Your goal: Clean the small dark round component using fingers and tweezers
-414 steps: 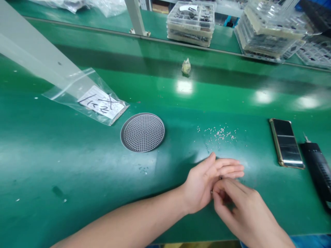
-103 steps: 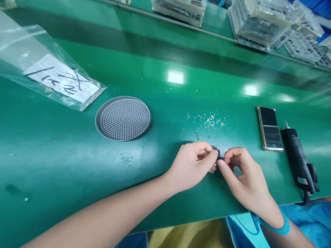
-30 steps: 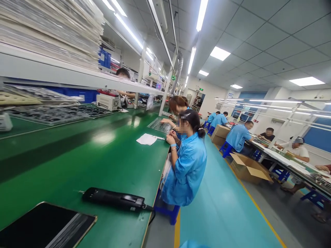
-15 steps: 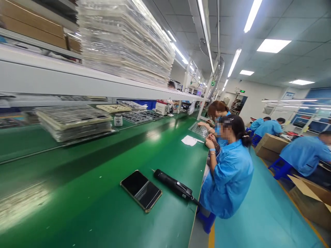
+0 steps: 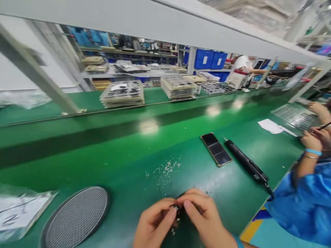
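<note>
My left hand [image 5: 156, 222] pinches a small dark part [image 5: 177, 208] between thumb and fingers, low in the middle of the head view. Against the left fingertips press those of my right hand [image 5: 203, 217], closed on the same part. The part's exact kind cannot be made out, as the fingers cover most of it. Small pale bits [image 5: 168, 168] lie scattered on the green table [image 5: 116, 151] just beyond both hands. A few more pale specks show under the part, between the hands.
Right of the bits are a phone [image 5: 216, 150] and a black electric screwdriver [image 5: 247, 162]. A round mesh-faced piece [image 5: 77, 215] and a bagged paper [image 5: 23, 213] lie at left. Stacked trays [image 5: 122, 93] stand at the back. A co-worker's blue sleeve [image 5: 307, 196] is at right.
The view has swung left and down from the aisle and co-workers to the table in front of me. Both my hands, the dark part and the scattered bits have come into view.
</note>
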The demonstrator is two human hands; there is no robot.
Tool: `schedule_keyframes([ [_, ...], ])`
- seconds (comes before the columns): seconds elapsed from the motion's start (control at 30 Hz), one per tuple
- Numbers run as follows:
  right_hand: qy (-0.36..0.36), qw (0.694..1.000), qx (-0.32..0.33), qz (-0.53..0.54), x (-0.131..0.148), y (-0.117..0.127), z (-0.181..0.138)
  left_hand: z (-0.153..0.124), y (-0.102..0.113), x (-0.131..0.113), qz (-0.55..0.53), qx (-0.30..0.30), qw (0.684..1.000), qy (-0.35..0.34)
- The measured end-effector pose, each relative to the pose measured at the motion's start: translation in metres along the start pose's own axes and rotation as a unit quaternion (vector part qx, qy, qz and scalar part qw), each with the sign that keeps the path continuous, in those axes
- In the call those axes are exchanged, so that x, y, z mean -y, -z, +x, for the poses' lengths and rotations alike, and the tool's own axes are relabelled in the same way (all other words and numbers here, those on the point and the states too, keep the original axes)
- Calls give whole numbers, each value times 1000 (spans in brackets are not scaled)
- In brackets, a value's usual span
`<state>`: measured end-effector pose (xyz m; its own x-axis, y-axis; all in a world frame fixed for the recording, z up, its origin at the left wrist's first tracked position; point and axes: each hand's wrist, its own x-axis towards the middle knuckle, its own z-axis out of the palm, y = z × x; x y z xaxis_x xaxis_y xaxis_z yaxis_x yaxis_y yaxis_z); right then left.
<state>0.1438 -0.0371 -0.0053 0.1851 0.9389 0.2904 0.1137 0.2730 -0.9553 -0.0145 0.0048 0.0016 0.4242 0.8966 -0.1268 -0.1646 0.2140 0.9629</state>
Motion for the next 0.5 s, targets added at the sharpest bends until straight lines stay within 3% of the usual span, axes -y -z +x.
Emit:
schedule_keyframes([
  [0.13,-28,999,34,1,6,13,5,6,3,6,-20,61,997,-30],
  [0.4,-36,996,37,-79,9,13,7,6,1,3,-37,71,996,-41],
  [0.5,-80,995,13,-63,8,15,7,7,1,5,-40,72,996,-37],
])
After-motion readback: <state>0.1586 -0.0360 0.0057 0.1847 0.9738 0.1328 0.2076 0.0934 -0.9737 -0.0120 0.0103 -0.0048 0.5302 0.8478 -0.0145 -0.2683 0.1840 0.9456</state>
